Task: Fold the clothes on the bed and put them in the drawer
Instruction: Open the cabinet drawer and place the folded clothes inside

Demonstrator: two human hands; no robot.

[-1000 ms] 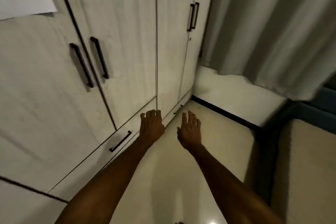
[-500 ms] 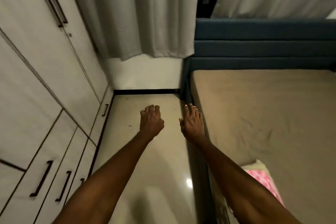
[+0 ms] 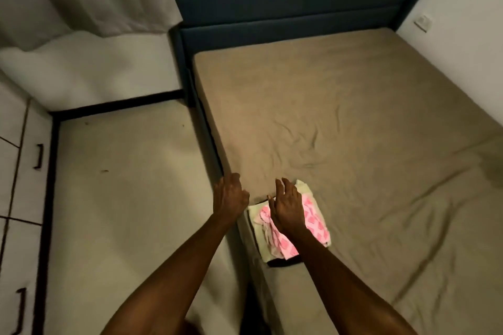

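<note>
My left hand (image 3: 230,200) and right hand (image 3: 287,209) hover empty, fingers loosely spread; grabbing carelessly could drag the clothes (image 3: 313,221) off the bed (image 3: 353,122) edge.

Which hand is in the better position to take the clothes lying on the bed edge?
The right hand, probably. It hangs open directly over the pink patterned cloth. The left hand is beside the pile, over the bed edge.
</note>
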